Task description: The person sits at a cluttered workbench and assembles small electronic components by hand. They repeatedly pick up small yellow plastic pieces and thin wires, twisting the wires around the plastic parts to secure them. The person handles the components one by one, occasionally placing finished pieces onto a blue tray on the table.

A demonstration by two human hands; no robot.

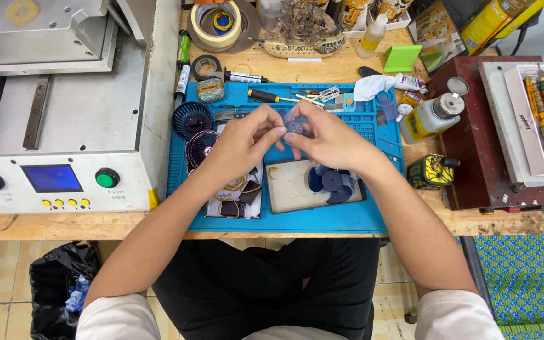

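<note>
Head view, looking down. Lower frame: the person's lap in dark clothing, both forearms rising toward the centre. On the near part of the blue work mat (322, 220) lies a shallow tray (284, 189) holding dark blue fan blades (332, 181); to its left, a smaller tray of loose wire and dark parts (237, 203). Centre: the left hand (237, 146) and right hand (332, 141) meet above the mat, their fingertips pressed together on a small bluish translucent part (295, 126), each grip pinching it at its edge. The part is mostly hidden by the fingers; judged from its size and look, it is light, thin plastic, fairly stiff yet liable to crack or slip, and best taken at the rim rather than across its face. Left of centre: two round dark fan grilles (191, 118) on the mat. Far left: a grey machine with a blue screen (51, 178) and red and green buttons. Right: a yellow dispenser bottle (432, 116) on the bench (473, 220). Upper frame: rolls of tape (216, 25) and assorted bottles.
</note>
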